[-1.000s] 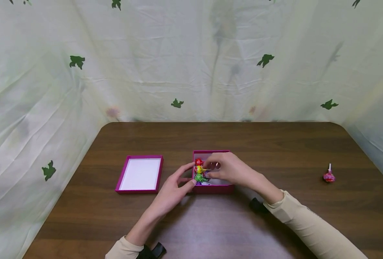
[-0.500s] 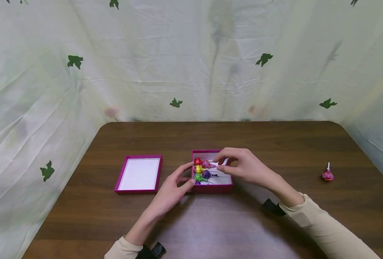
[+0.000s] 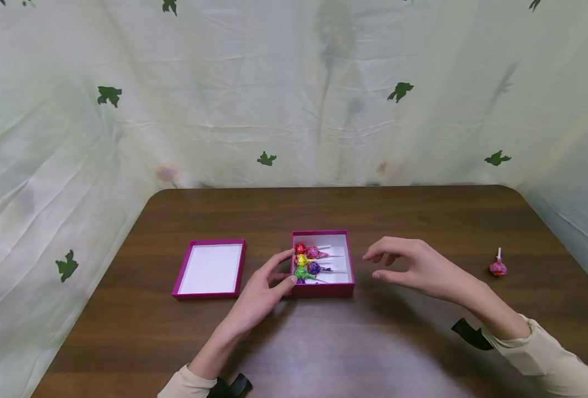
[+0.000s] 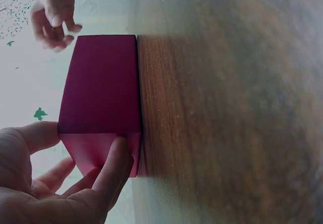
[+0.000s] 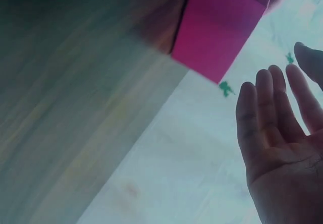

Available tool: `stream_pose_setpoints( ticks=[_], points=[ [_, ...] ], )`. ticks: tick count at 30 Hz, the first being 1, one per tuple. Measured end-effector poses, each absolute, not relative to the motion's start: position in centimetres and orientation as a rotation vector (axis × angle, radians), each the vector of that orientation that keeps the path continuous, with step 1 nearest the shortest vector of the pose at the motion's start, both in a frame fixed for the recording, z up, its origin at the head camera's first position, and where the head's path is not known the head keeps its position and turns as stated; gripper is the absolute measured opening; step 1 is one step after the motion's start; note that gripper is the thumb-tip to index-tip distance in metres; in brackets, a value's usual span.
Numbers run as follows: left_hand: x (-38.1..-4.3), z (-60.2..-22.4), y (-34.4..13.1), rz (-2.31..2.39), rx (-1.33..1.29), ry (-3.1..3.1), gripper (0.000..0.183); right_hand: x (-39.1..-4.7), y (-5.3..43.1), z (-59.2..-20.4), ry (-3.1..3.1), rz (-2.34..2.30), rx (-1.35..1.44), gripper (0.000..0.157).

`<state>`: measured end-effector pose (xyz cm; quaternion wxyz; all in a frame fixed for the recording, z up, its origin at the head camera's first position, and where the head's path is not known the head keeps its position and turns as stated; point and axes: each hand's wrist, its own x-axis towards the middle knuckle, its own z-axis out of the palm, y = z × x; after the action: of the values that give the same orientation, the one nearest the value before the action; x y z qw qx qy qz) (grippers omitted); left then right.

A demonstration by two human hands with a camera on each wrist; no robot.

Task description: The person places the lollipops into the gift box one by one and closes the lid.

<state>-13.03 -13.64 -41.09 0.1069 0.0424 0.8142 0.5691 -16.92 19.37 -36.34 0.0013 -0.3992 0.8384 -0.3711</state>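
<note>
Several wrapped lollipops, among them a green lollipop (image 3: pixel 304 273), lie inside a magenta box (image 3: pixel 345 290) with a white interior, heads at the left and sticks to the right. My left hand (image 3: pixel 261 293) rests against the box's left side, thumb at the near corner. In the left wrist view its fingers (image 4: pixel 112 168) lie along the side wall. My right hand (image 3: pixel 423 271) hovers to the right of the box, fingers loosely bent and nothing between them. Seen from the right wrist, the palm and spread fingers (image 5: pixel 267 108) hold nothing.
A box lid (image 3: pixel 241 265) lies white inside up, left of the box. One pink lollipop (image 3: pixel 498 267) lies on the wooden table (image 3: pixel 324 348) at the far right. A pale curtain (image 3: pixel 294 99) with green leaf shapes hangs behind the table.
My right hand has let go of a lollipop in the box, come out of it and moved right. The lollipops in the box now show. My left hand stays at the box's side.
</note>
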Motion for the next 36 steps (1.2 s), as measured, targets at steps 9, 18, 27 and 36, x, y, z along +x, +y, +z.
stream_pose_setpoints(
  ticks=[9,18,27,36],
  points=[
    [-12.9,-41.1,-13.6,1.671,0.106,2.395,0.056,-16.0,24.2,-36.6,2.663,-1.098,-1.29,0.051],
    [-13.0,-41.2,-13.6,1.702,0.113,2.368,0.055,-14.8,28.9,-36.7,2.81,-1.032,-1.215,0.057],
    [-13.0,-40.9,-13.5,1.728,0.13,2.363,0.054,-14.3,33.9,-37.0,2.923,-0.966,-0.99,0.053],
    [-13.0,-41.0,-13.4,1.721,0.128,2.353,0.055,-15.0,38.1,-38.0,3.007,-0.774,-0.879,0.048]
  ],
)
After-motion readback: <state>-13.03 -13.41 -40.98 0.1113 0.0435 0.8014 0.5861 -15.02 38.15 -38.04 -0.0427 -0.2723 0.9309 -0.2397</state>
